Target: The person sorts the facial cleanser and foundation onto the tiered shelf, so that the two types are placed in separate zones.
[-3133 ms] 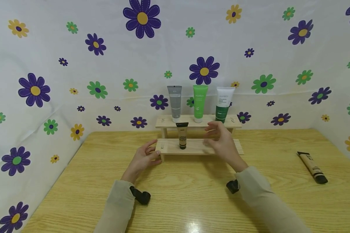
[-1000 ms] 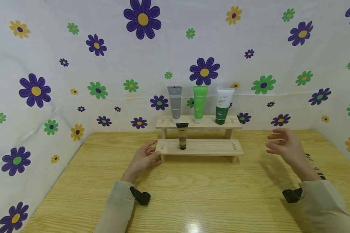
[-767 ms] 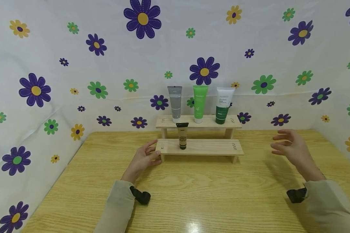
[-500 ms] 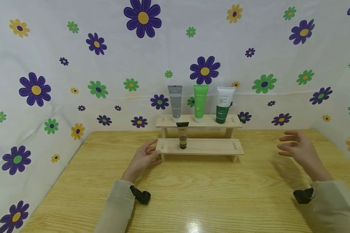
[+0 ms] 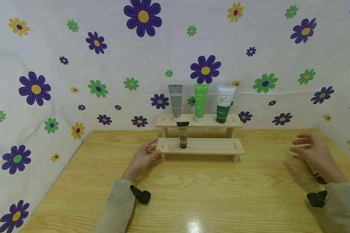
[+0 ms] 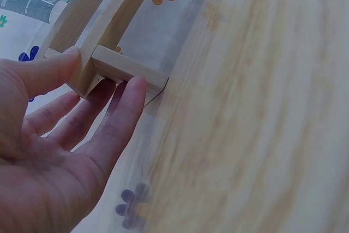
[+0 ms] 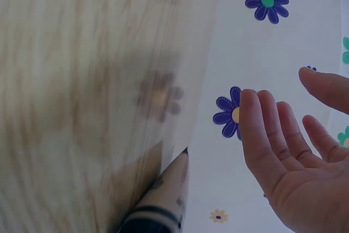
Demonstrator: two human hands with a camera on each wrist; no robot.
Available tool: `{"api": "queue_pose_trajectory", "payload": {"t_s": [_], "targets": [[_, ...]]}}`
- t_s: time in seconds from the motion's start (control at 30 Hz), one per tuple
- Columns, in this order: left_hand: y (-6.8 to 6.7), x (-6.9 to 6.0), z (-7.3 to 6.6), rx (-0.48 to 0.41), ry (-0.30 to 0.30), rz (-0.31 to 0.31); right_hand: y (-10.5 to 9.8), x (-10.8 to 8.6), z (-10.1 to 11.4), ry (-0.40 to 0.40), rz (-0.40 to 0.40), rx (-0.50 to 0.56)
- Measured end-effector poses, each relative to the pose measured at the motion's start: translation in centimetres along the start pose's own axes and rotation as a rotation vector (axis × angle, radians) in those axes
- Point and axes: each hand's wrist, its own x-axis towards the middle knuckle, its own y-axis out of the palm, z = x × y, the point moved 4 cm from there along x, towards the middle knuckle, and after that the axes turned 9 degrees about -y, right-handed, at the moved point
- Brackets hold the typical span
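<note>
My left hand grips the left end of the two-tier wooden shelf, its thumb on the lower board and its fingers around the leg, as the left wrist view shows. My right hand hovers over the table's right side with fingers loosely bent and nothing in them. Partly hidden under it lies a beige squeeze tube with a black cap. A similar small tube stands cap down on the lower board. On the upper board stand a grey tube, a green tube and a white-and-green tube.
A wood-grain table carries everything. Its back edge meets a white flower-print cloth, which also rises at both sides. Black wrist cameras sit at both cuffs.
My right hand has drawn away from the lower board and moved right to the lying tube. The left hand keeps its hold on the shelf. The tubes have not moved.
</note>
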Motion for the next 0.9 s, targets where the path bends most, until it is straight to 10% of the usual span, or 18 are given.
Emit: {"api": "queue_pose_trajectory", "payload": {"t_s": [0.4,0.73,0.9], "targets": [[0.2,-0.2,-0.2,-0.009,-0.002,0.009,-2.3,-0.6,-2.2,0.029,-0.061,-0.094],[0.1,0.0,-0.5,-0.014,-0.007,0.002,-4.4,-0.2,-10.5,0.059,-0.097,-0.118],[0.1,0.0,-0.5,-0.013,-0.005,0.003,-4.9,-0.9,-9.4,0.120,-0.105,-0.163]]}}
